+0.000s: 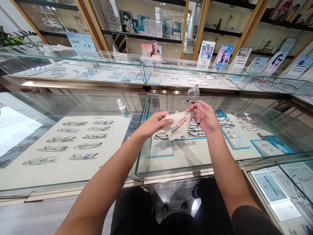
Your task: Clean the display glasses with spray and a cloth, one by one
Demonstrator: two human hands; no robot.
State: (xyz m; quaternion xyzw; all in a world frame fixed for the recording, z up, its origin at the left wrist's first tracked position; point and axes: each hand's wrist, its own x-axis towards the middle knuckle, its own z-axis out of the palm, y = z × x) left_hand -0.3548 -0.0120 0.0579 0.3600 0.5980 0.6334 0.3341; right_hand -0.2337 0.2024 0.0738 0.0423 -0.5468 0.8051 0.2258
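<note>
A pair of thin-framed eyeglasses (194, 94) is held up above the glass counter by my right hand (206, 117), whose fingers pinch it near the middle. One lens stands above the fingers, and the other is partly hidden below them. My left hand (156, 125) grips a cream cleaning cloth (179, 124) printed with red and black lettering, thumb on top. The cloth's right end reaches my right fingertips and the lower lens; whether it wraps that lens I cannot tell.
Below my hands, a glass display case (190, 160) holds several rows of eyeglasses. A white spray bottle (123, 108) stands behind the left case, which has more frames (85, 156) on white. Another glass counter (117, 70) with upright posters runs along the back.
</note>
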